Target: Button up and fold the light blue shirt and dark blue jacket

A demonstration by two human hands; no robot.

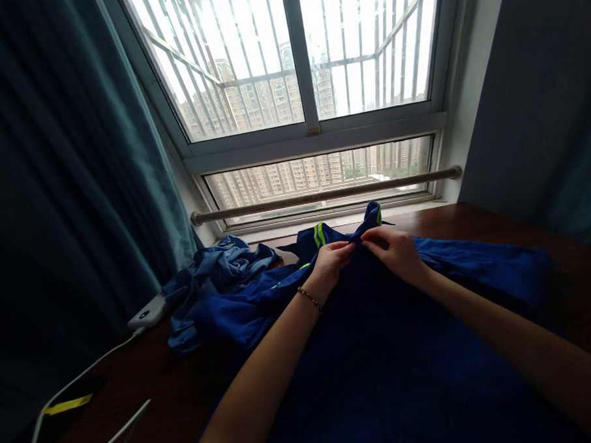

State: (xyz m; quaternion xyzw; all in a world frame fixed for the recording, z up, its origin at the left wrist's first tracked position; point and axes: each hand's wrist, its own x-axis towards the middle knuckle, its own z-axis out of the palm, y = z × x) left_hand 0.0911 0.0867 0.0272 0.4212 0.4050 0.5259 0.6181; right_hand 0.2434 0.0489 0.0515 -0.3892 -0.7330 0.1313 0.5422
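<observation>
A dark blue garment [379,348] with green stripes lies spread over a brown wooden surface [471,217] in front of a window. My left hand [330,262], with a bead bracelet on its wrist, pinches the cloth near the collar at the garment's far edge. My right hand [394,248] pinches the same bunched-up cloth right beside it, fingertips almost touching the left hand's. Both hands are closed on the fabric, and a striped tip of it [372,213] sticks up between them.
A second crumpled blue garment [219,270] lies to the left. Beside it are a phone [147,313] and a white cable [86,371] running toward the near left corner. A teal curtain [68,179] hangs at left. A rail [324,194] crosses below the window.
</observation>
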